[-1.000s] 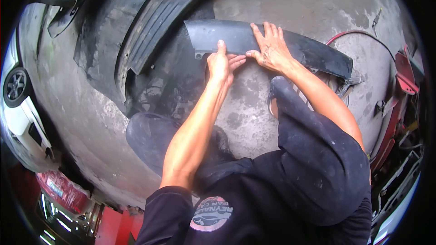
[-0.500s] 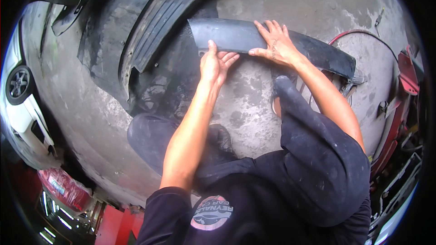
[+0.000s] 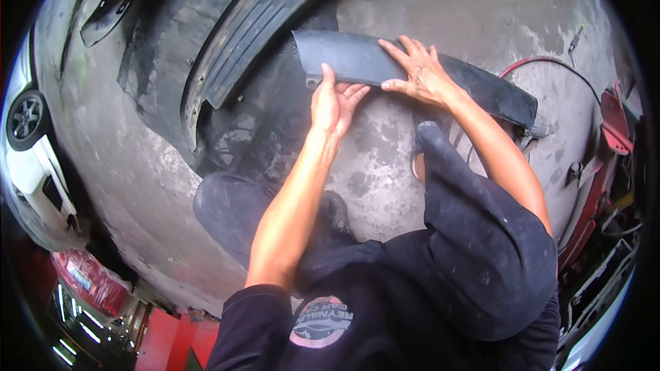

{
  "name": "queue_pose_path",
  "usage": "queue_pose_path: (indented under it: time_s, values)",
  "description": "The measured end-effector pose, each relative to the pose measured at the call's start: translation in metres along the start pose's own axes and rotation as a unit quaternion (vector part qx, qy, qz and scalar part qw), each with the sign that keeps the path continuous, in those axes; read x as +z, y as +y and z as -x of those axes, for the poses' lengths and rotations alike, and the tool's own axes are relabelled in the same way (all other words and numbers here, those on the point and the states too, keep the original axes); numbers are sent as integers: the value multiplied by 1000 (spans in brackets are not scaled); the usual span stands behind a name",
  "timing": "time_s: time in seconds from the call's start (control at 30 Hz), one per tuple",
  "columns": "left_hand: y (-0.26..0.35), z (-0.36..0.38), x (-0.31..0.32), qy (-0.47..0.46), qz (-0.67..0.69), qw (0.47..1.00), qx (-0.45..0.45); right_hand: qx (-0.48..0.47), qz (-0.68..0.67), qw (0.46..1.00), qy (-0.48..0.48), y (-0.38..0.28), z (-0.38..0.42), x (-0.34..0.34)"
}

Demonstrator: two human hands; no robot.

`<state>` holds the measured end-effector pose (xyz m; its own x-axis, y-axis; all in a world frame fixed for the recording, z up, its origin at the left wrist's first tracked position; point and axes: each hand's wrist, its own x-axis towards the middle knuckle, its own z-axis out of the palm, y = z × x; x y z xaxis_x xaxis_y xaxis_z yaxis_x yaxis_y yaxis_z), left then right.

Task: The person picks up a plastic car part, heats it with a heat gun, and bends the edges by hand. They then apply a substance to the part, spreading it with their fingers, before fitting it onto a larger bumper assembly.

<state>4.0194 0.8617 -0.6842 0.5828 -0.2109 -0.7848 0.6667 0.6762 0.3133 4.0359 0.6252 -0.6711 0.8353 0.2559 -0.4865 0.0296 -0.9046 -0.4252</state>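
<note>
A long, dark grey car trim panel lies crosswise in front of me, its right part blacker than its smooth left end. My left hand holds the panel's near edge toward the left end, thumb over the top and fingers below the edge. A small tab with a hole shows beside that thumb. Flat across the middle of the panel rests my right hand, fingers spread and thumb at the near edge. Nothing is visible in its palm.
A large black ribbed bumper part lies on the concrete floor to the left. A red hose runs behind the panel's right end. Red metal equipment stands at right. A white car is at far left.
My right hand has slid slightly left along the panel with its fingers still spread. The left hand keeps its hold; the whole view has shifted a little.
</note>
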Motion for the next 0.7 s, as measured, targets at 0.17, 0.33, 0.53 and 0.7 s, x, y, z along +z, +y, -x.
queue_pose_path:
  time_s: [0.17,0.33,0.53,0.7]
  values:
    - [-5,-11,-6,-48,47,997,31,-76,-5,997,-11,7,3,3]
    - [-4,-17,-4,-47,73,995,40,-69,9,997,-21,5,3,2]
    - [-1,-15,0,-62,99,992,40,-74,3,997,-14,2,3,-4]
    - [8,-14,-11,-72,143,985,65,-55,-22,998,-34,-3,0,-11]
